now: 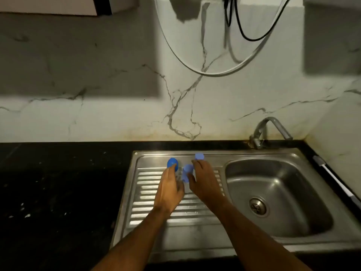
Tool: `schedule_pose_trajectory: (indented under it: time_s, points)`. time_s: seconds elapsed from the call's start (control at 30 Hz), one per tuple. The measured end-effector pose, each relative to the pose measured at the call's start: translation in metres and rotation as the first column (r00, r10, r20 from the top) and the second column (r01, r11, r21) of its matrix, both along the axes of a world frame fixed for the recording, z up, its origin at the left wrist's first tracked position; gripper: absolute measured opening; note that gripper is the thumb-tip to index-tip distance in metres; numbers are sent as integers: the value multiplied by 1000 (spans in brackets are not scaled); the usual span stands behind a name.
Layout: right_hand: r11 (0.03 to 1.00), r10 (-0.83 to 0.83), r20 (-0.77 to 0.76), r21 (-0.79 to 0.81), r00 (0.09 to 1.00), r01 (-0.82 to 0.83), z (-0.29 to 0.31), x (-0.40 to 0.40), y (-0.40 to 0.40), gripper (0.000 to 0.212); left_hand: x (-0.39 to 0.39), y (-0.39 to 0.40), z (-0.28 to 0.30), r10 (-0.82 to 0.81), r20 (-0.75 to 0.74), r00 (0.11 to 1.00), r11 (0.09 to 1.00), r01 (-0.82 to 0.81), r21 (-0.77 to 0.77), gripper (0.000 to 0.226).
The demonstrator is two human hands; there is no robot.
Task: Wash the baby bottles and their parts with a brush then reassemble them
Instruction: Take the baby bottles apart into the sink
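Head view: we see our left hand (169,189) gripping a clear bottle (178,176) on the drainboard (148,194), right hand (203,180) pinching a blue cap (188,172); basin dry, so washing seems unstarted.

The rear wall (117,106) is white marble-pattern tile with grey veining, yellowed along its base. A black speckled surface (58,192) carries a stainless steel sink unit (195,231) — ribbed drainboard left, basin right. A metal tap (269,130) stands behind the basin. Cables (214,72) hang overhead — lighting is dim.
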State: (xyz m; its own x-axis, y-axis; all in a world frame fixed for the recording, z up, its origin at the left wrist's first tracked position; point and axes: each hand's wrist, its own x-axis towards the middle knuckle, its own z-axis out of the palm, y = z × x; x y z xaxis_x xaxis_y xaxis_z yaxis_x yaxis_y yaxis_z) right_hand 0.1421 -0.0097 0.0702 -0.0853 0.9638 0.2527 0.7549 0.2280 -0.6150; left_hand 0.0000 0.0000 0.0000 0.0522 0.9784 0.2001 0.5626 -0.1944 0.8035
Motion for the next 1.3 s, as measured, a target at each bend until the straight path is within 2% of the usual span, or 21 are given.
schedule_pose_trajectory:
  time_s: [0.13,0.27,0.47,0.63,0.7,0.77,0.83,0.93,1.03,1.13,1.3]
  points:
    - [994,-7,-27,-106,1000,4,-12,0,5,17,12,-1,-4,31,19,999,996,-29,-82,29]
    - [991,11,-11,-137,1000,-12,-24,-2,15,27,21,-1,-4,-6,78,997,995,13,-102,21]
    - [987,-4,-87,-160,996,-10,-28,2,24,29,28,-3,-7,16,160,987,996,-1,-94,23]
    - [994,11,-70,-110,997,-18,-24,12,20,29,38,-11,-3,51,189,981,997,-39,-65,28]
    - [996,23,-102,-84,995,-31,-19,18,17,31,42,-14,0,73,217,973,997,-65,-46,35]
    - [997,18,-145,-66,989,-28,-13,23,13,36,48,-17,5,85,241,967,996,-76,-48,23]
    - [998,18,-167,-52,986,-28,-7,26,10,40,50,-15,3,97,272,957,994,-79,-76,30]
    - [1000,26,-174,-6,984,-28,2,32,2,40,53,-15,3,99,231,968,994,-86,-63,29]
    - [999,16,-188,37,982,-9,5,39,-8,42,57,-16,3,46,207,977,998,-53,29,18]
    - [999,24,-182,45,983,-16,4,48,-19,49,65,-24,-1,12,250,968,998,-27,58,25]
    - [999,-26,-163,23,986,30,8,69,-23,45,81,-31,-8,-19,181,983,997,5,76,31]
